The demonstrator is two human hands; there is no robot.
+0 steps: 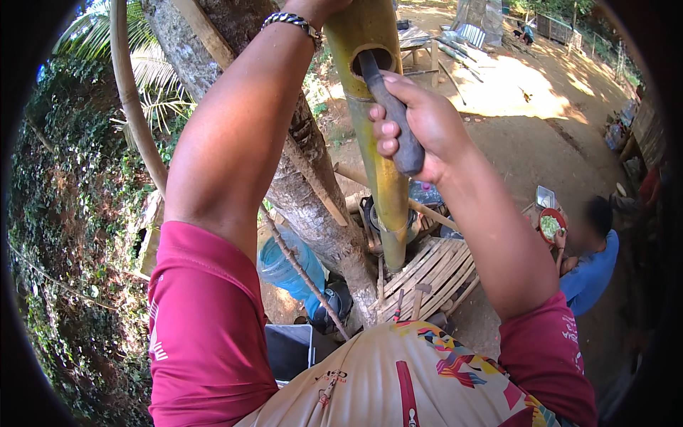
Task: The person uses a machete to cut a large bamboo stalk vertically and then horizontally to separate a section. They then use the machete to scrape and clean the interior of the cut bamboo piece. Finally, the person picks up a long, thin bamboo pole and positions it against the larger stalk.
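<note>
A tall green-yellow bamboo pole [376,149] stands upright in front of me, with a round hole [386,60] cut in its side. My right hand [420,121] is closed round the dark handle of a knife [402,135]. The knife slants up, and its dark front end goes into the hole, where the tip is hidden. My left arm reaches up beside the pole. Only the base of my left hand [324,6] shows at the top edge, above a chain bracelet, next to the pole; its fingers are out of view.
A leaning tree trunk [313,185] stands left of the pole. Below are a slatted bamboo platform [434,274] with a hammer [420,299], a blue drum [292,263] and a grey bin [290,350]. At right, a person in blue [592,274] holds a red bowl [550,212] of chopped greens.
</note>
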